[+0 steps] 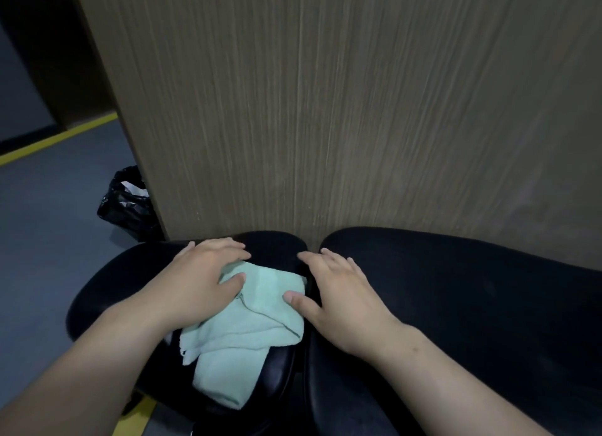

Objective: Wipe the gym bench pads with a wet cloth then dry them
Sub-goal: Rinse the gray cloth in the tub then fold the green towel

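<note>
Two black bench pads sit side by side, low in the picture. The left pad (123, 282) is the smaller one, down at about 7 o'clock. The right pad (472, 305) is bigger and fills the corner at about 4 o'clock. A thin dark gap runs between them.

A light green cloth (247, 331) lies on the left pad, near its right edge, at about 6 o'clock. It is folded and bunched up. Its near end hangs a little over the front of the pad.

The left hand (202, 272) lies flat on the far end of the cloth. Its fingers are spread out and pretty straight, not curled round anything. The fingertips reach past the cloth onto the black pad, and the thumb rests on the cloth.

The right hand (342, 299) lies flat on the right pad, right beside the gap. Its fingers are straight too and hold nothing. Its thumb points to 9 o'clock and touches the edge of the cloth.

A tall brown wooden wall (325, 110) stands just behind the pads and fills the top, from 11 to 3 o'clock. A shiny black bag (127, 207) sits on the grey floor (49, 224) at 9 o'clock, next to the wall's corner. A yellow line (55, 139) runs over the floor at about 10 o'clock.
</note>
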